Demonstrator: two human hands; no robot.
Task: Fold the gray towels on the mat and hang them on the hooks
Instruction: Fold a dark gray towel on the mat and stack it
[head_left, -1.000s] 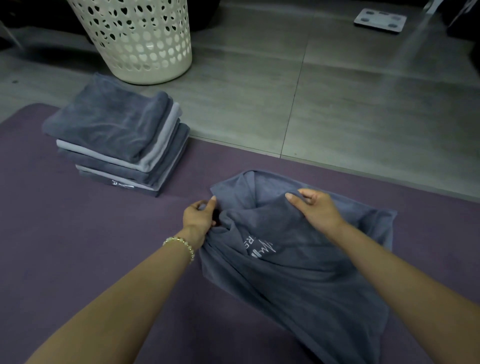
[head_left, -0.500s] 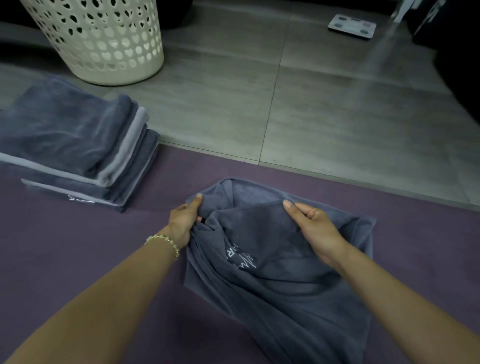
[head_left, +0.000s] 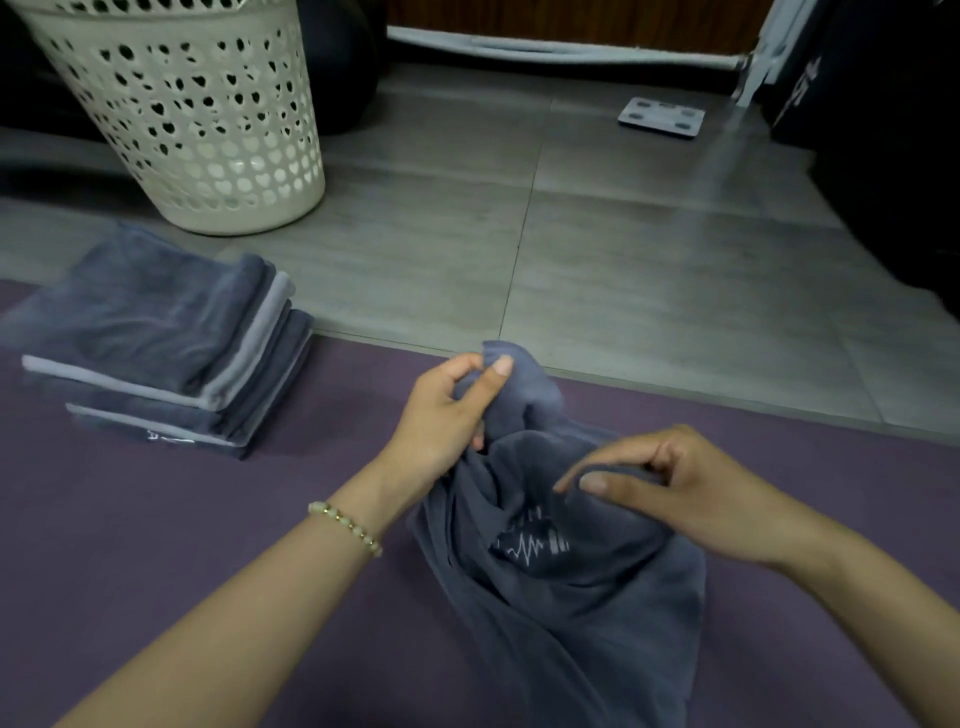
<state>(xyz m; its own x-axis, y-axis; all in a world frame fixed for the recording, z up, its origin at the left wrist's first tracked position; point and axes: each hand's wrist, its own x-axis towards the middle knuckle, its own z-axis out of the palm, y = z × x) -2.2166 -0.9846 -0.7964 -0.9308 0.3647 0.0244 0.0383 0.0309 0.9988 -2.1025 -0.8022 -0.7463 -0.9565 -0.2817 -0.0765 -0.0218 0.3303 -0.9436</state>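
While crumpled dark-gray terry towel (head_left: 561, 597) sits bunched on purple mat (head_left: 156, 545), left hand (head_left: 441, 415) pinches raised corner; right hand (head_left: 691, 493) closed on nearby fold; best find matching corner, pull edge taut, lay flat before folding

You are on the floor of a home, likely a laundry or workout corner: gray floor tiles (head_left: 649, 270), a purple mat (head_left: 156, 545), a cream perforated laundry basket (head_left: 208, 130) at upper left, and a bathroom scale (head_left: 661, 116) toward the upper right.
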